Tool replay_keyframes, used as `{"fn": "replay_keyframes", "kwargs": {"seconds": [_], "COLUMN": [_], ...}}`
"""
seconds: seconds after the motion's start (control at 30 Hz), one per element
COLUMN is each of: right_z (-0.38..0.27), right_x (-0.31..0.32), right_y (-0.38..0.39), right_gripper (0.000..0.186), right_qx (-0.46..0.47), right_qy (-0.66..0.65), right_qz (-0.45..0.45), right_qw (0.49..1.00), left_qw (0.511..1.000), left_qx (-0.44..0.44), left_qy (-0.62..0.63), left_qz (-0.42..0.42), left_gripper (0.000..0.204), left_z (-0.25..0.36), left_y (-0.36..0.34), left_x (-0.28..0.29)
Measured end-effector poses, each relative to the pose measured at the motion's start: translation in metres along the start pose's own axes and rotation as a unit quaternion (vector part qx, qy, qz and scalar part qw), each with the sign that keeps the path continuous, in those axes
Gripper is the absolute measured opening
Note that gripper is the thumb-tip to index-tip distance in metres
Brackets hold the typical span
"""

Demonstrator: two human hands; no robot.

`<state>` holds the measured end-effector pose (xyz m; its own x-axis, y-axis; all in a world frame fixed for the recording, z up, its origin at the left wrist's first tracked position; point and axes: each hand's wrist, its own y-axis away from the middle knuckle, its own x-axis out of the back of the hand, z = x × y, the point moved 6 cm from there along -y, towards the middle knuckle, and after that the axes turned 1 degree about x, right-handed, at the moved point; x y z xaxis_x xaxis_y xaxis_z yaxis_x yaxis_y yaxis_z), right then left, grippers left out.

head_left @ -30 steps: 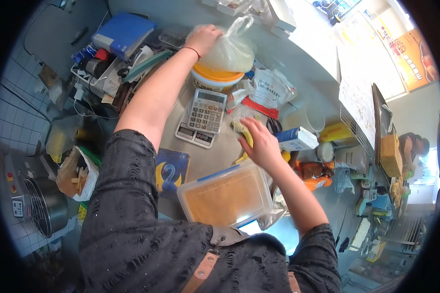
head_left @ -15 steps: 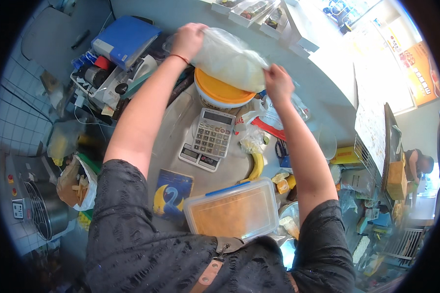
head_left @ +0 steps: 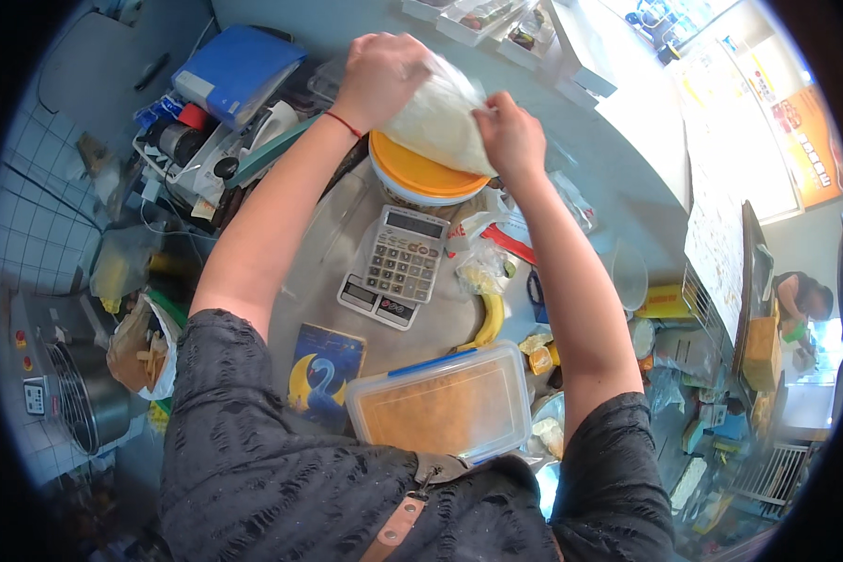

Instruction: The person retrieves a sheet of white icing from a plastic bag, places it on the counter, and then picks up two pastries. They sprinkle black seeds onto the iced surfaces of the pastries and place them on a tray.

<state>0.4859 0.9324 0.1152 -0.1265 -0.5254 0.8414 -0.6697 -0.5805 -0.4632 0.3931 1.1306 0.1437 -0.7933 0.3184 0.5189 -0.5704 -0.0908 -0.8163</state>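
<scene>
A clear plastic bag (head_left: 443, 120) with pale, whitish contents stands on the orange lid (head_left: 407, 167) of a white tub (head_left: 421, 198). My left hand (head_left: 384, 77) is closed on the bag's upper left edge. On the upper right edge, the fingers of my right hand (head_left: 512, 137) pinch the plastic. Both hands are slightly smeared by motion. Nearer me, a calculator (head_left: 405, 253) lies on a white kitchen scale (head_left: 376, 304). A lidded plastic box (head_left: 443, 403) with orange-brown contents sits closest to my body.
A banana (head_left: 490, 321) and a blue booklet (head_left: 327, 373) lie on the metal table. A blue binder (head_left: 239, 73) tops a cluttered pile at the left. Under my right forearm are plastic wrappers (head_left: 483, 267). Another person (head_left: 803, 298) stands at the far right.
My hands have come closer together, the right one moving left and up. The bag's top edge, stretched wide before, is now gathered narrower. The other person's arm has shifted, with something green at it.
</scene>
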Motion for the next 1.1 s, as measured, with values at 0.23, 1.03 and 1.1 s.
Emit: {"fn": "replay_keyframes", "kwargs": {"seconds": [0.23, 1.03, 1.1], "right_z": [0.038, -0.038, -0.023], "right_x": [0.055, -0.009, 0.017], "right_y": [0.039, -0.014, -0.021], "right_gripper": [0.033, 0.022, 0.021], "right_qx": [-0.132, 0.09, 0.014], "right_qy": [-0.146, 0.101, -0.027], "right_qz": [0.142, -0.054, -0.032], "right_qw": [0.97, 0.989, 0.999], "left_qw": [0.918, 0.837, 0.856], "left_qx": [0.274, 0.299, 0.323], "left_qy": [0.281, 0.459, 0.404], "left_qz": [0.058, -0.005, -0.015], "left_gripper": [0.055, 0.036, 0.037], "left_z": [-0.054, -0.005, -0.006], "left_y": [0.019, 0.053, 0.052], "left_x": [0.051, 0.067, 0.066]}}
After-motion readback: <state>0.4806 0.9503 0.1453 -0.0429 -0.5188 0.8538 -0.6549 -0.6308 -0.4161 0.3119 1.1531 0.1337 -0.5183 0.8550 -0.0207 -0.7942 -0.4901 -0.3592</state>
